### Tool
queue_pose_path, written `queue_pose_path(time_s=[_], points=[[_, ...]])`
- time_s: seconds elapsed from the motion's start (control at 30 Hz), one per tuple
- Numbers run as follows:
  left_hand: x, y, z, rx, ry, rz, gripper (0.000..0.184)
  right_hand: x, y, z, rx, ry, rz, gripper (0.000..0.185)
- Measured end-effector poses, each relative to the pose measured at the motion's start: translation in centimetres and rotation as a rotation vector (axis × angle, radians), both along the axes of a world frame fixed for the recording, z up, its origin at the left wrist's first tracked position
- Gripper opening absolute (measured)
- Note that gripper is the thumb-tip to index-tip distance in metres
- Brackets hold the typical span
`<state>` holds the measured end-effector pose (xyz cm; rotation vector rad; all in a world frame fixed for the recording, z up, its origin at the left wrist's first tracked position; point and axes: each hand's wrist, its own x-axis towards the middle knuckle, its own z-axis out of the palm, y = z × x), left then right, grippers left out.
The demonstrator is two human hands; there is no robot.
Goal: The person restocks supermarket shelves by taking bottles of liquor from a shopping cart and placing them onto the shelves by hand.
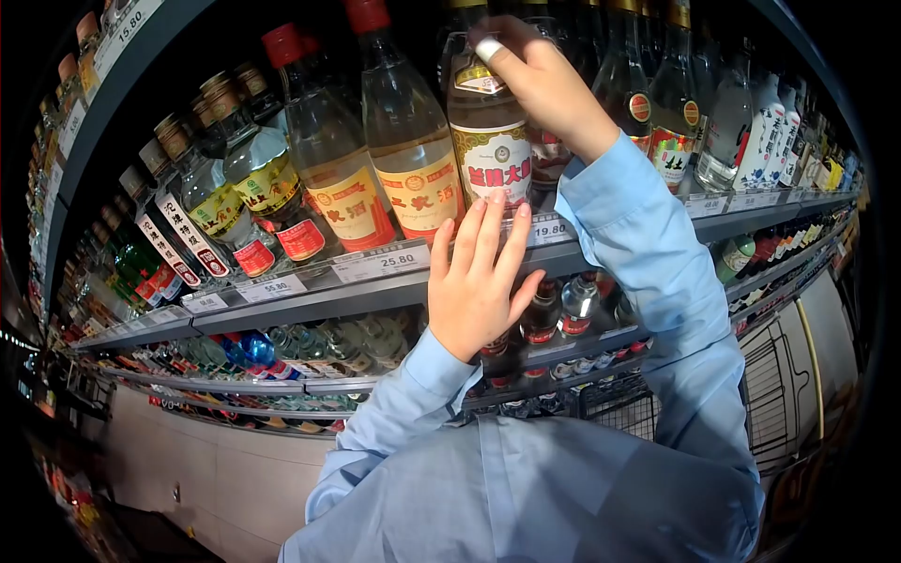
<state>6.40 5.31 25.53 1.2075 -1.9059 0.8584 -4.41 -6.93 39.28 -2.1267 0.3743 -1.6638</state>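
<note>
A clear bottle with a white, pink and gold label (493,155) stands at the front of the shelf. Around its neck and shoulder my right hand (540,75) is closed, the thumb at the front. My left hand (479,272) is raised palm toward the shelf, fingers spread, with the fingertips at the bottom of the label. Just left of this bottle are two red-capped bottles with orange and yellow labels, one (418,188) beside it and another (347,202) farther left. A price tag (551,232) shows to the right of my left fingertips.
The shelf edge (380,265) carries price tags. Green-and-yellow-labelled bottles (221,211) stand at left, white-and-blue bottles (758,141) at right. Lower shelves hold small bottles (579,305). A wire cart (779,375) is at lower right, and tiled floor (202,460) at lower left.
</note>
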Motion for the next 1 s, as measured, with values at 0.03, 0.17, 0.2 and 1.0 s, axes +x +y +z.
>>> queue_pose_path(time_s=[0.03,0.17,0.2,1.0], points=[[-0.02,0.02,0.02,-0.001,-0.001,0.002,0.063,-0.05,0.13,0.00,-0.017,0.016,-0.014,0.039],[-0.05,0.13,0.04,-0.001,-0.001,0.003,0.063,-0.14,0.14,0.11,0.012,0.034,0.023,0.037],[-0.03,0.13,0.02,0.000,0.000,0.001,0.063,-0.09,0.25,0.06,0.021,0.029,0.027,0.037],[-0.25,0.31,0.07,0.009,0.001,0.018,0.065,-0.03,-0.10,-0.17,0.080,0.044,0.091,0.034]])
